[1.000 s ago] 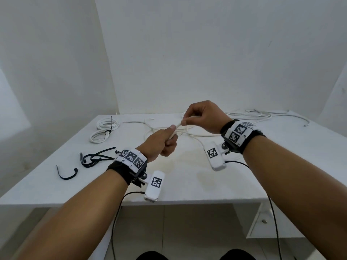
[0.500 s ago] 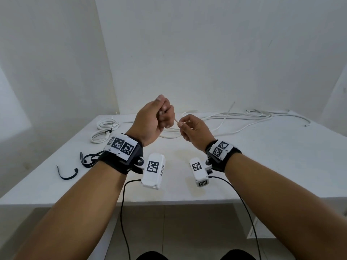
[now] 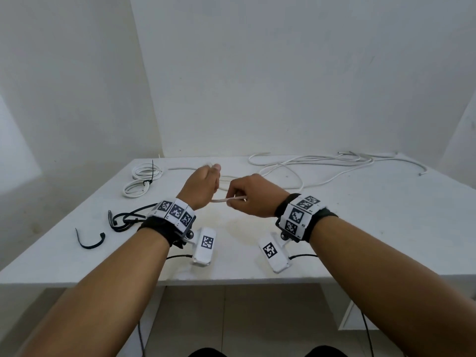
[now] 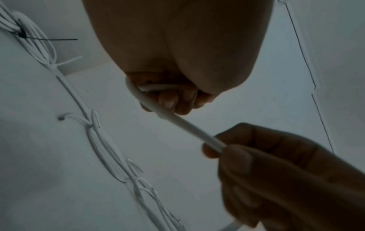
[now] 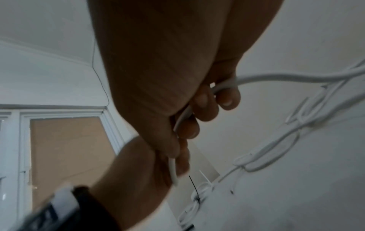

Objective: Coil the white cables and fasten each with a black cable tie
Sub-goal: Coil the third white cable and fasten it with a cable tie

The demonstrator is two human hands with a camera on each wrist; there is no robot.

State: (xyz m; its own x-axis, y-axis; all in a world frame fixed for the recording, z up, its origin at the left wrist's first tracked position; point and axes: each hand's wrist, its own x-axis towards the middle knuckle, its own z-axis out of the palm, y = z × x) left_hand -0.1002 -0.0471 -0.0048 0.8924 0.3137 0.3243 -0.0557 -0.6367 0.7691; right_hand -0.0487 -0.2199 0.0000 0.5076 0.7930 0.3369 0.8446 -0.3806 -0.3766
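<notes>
Above the white table (image 3: 360, 228), the left hand (image 3: 203, 186) clenches a first loop of thin white round cable (image 3: 226, 200) while the right hand (image 3: 253, 197) pinches the same strand just beside it. The springy loop could slip open, or the trailing length snag the loose white cables (image 3: 322, 163) behind. No brand or writing is legible, only black-and-white square markers on the wristbands (image 3: 175, 211).

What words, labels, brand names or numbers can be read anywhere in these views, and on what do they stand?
None can be read.
Left wristband: black-and-white square marker codes only; tiny marks at its edge too small to read.
Right wristband: the same, marker codes and unreadable tiny marks.
Left wrist camera and right wrist camera: one marker code each, no text.
White cable, black cable ties, table: no print visible.
</notes>
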